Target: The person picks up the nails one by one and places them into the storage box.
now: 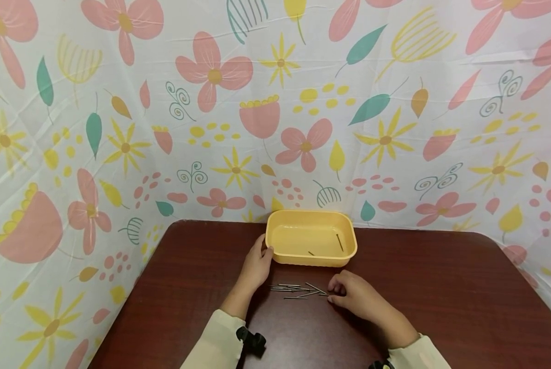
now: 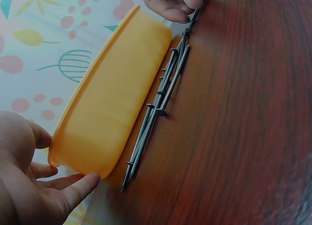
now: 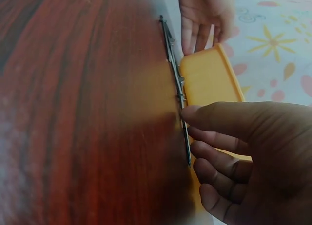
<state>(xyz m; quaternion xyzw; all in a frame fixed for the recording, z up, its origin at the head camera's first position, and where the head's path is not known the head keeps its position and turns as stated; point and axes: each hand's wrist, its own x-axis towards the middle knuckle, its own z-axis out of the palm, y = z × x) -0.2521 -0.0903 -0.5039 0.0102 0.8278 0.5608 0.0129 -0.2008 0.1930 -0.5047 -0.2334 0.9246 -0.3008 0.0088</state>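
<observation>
Slim grey metal nails [image 1: 298, 290] lie piled on the reddish-brown wood-grain table [image 1: 441, 287], in front of the yellow rectangular plastic tray [image 1: 314, 261] near its far edge, which holds two more. The left hand [image 1: 257, 265] grips the tray's left end; the right hand [image 1: 357, 294] bends its fingers at the pile's right end, whether pinching a nail I cannot tell.

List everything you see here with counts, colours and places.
Table: one, reddish brown, centre and foreground
Tub: one, yellow, table's far edge
Loose nails: several overlapping, grey, in front of tub
Nails in tub: two visible, dark, lying inside
Flowered cloth: one or more, white with pink, yellow and green, behind table
Wrist cameras: two, black, by the sleeves
Sleeves: two, cream, bottom edge
Left hand: one, bare, holding tub's left end
Right hand: one, bare, at the loose nails' right end
</observation>
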